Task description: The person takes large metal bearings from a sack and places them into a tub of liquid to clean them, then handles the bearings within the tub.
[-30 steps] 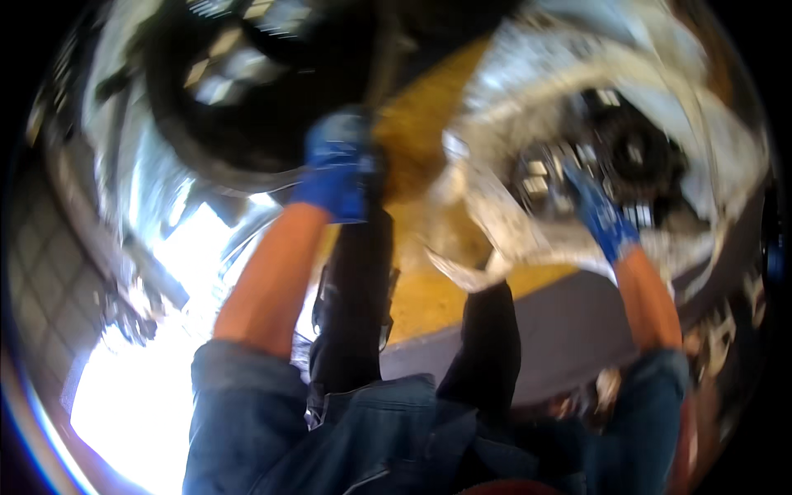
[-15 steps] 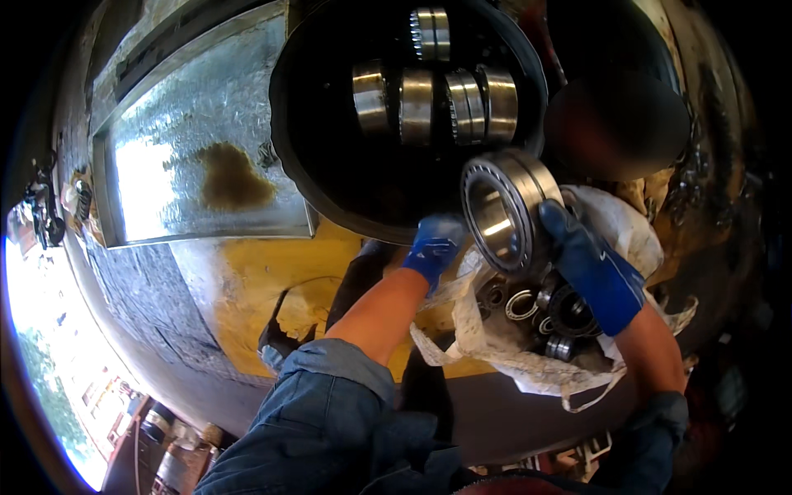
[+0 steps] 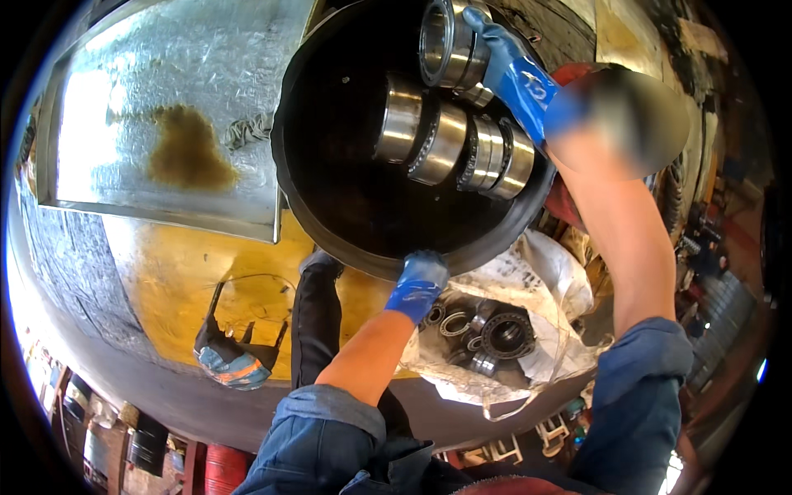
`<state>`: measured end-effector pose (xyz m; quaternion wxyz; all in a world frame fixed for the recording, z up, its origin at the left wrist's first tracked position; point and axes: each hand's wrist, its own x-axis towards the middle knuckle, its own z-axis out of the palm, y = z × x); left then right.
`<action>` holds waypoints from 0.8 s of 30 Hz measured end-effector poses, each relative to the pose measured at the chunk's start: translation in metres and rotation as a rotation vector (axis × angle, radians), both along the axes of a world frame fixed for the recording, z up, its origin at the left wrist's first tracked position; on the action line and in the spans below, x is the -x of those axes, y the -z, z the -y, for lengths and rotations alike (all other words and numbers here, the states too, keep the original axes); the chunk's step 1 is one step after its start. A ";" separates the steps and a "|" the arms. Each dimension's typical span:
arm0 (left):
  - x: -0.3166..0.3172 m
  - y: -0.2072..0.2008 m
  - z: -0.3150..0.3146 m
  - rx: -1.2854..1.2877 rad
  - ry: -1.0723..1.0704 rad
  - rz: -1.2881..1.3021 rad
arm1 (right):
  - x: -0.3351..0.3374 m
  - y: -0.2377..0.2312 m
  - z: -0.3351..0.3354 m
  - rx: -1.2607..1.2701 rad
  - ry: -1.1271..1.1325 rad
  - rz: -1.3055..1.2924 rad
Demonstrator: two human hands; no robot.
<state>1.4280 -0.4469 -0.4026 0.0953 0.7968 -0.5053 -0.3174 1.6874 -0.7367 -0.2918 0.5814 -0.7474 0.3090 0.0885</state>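
Observation:
In my blue-gloved right hand (image 3: 507,62) is a large steel roller bearing (image 3: 445,45), held by its side over the far part of a round black basin (image 3: 355,239). Below it in the basin, several shiny bearings stand on edge in a row, among them a wide bearing (image 3: 439,148) and a grooved bearing (image 3: 483,153). Another bearing (image 3: 476,95) is partly hidden behind the held one. At the basin's near edge, the fingers of my gloved left hand (image 3: 421,285) are closed over the rim. Close by, a dirty white sack (image 3: 553,280) contains several smaller bearings (image 3: 507,334).
A shallow metal tray (image 3: 107,132) with a brown oily puddle (image 3: 194,153) lies left of the basin. Nearer is a dark blue and orange shoe or sandal-like item (image 3: 235,363) on the yellow floor patch (image 3: 165,289). A blurred round patch covers something at the right.
My right hand has carried the large bearing from above the sack to the far side of the basin. My left hand stays at the near rim, while the view has shifted.

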 end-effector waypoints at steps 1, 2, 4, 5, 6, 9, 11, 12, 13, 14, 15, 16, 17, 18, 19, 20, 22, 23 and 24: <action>0.002 0.000 -0.003 -0.010 -0.007 0.002 | -0.008 0.010 -0.003 0.005 -0.011 -0.006; 0.003 0.002 -0.005 -0.019 -0.012 0.004 | -0.013 0.020 -0.006 0.017 -0.023 -0.008; 0.001 0.003 -0.003 -0.006 -0.018 -0.014 | -0.019 0.035 -0.005 0.052 -0.039 -0.025; -0.001 0.000 0.000 0.020 -0.026 -0.046 | -0.018 0.041 -0.003 0.077 -0.055 -0.035; -0.003 0.000 -0.002 0.030 -0.036 -0.066 | -0.019 0.047 -0.004 0.097 -0.088 -0.037; -0.001 -0.001 0.001 0.015 -0.057 -0.040 | -0.004 0.053 -0.007 0.358 -0.189 0.030; 0.003 0.002 -0.004 -0.023 -0.047 -0.039 | -0.018 0.040 -0.027 -0.069 0.336 -0.218; 0.000 0.002 -0.005 -0.044 -0.040 -0.022 | -0.018 0.045 -0.024 -0.077 0.338 -0.206; 0.000 0.001 0.001 -0.034 -0.026 -0.020 | -0.010 0.055 -0.013 -0.004 0.262 -0.166; 0.000 0.000 0.006 -0.009 -0.020 -0.016 | 0.000 0.064 0.001 0.070 0.187 -0.128; -0.002 0.000 -0.006 -0.031 -0.028 -0.004 | -0.015 0.016 -0.037 -0.130 0.333 -0.377; -0.002 -0.003 0.000 -0.017 -0.004 0.002 | -0.006 0.036 -0.026 0.082 0.209 -0.052; -0.001 -0.005 0.007 -0.018 0.011 -0.008 | 0.001 0.047 -0.002 0.094 0.236 -0.045; -0.001 -0.005 0.005 -0.042 0.017 -0.019 | -0.004 0.040 -0.003 -0.086 0.393 -0.129; 0.000 -0.004 0.003 -0.035 0.050 0.015 | -0.001 0.035 -0.003 -0.270 0.548 -0.212; 0.004 -0.005 0.001 -0.043 0.070 0.021 | 0.014 0.035 -0.002 -0.282 0.566 -0.206; 0.002 -0.007 0.001 -0.067 0.099 0.055 | 0.048 0.038 0.004 -0.307 0.563 -0.024; 0.001 -0.005 0.000 -0.056 0.088 0.045 | 0.069 0.041 0.004 -0.321 0.561 0.071; -0.001 -0.006 0.001 -0.060 0.108 0.073 | 0.090 0.044 0.005 -0.329 0.557 0.171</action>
